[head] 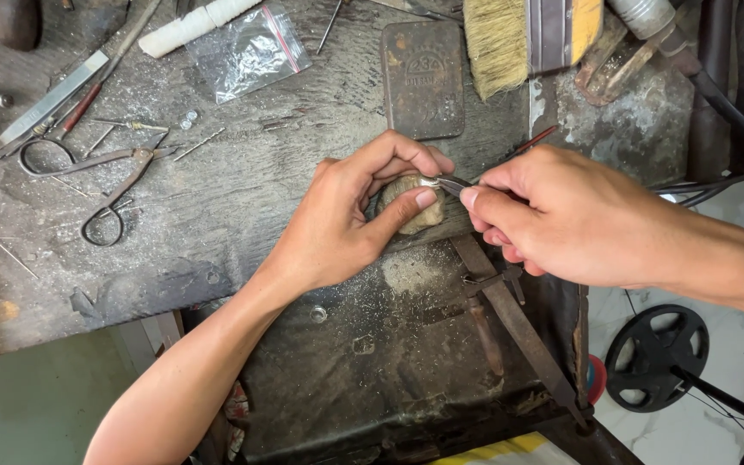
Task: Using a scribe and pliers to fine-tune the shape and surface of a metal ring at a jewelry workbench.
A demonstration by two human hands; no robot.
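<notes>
My left hand (pixel 350 215) wraps around a small tan, ribbed lump (pixel 415 215) at the edge of the worn wooden bench (pixel 243 198); thumb and forefinger pinch a small silvery piece (pixel 429 182) on top of it. My right hand (pixel 553 215) comes in from the right and grips a slim dark metal tool (pixel 454 184) whose tip meets that silvery piece. The tool's handle is hidden inside the fist.
Scissors-like shears (pixel 101 176) and thin metal tools lie at the left. A clear plastic bag (pixel 247 52), a dark metal plate (pixel 422 79) and a brush (pixel 510 39) sit at the back. A dark tray (pixel 389 362) hangs below the bench. Cables and a black wheel (pixel 656 353) are at right.
</notes>
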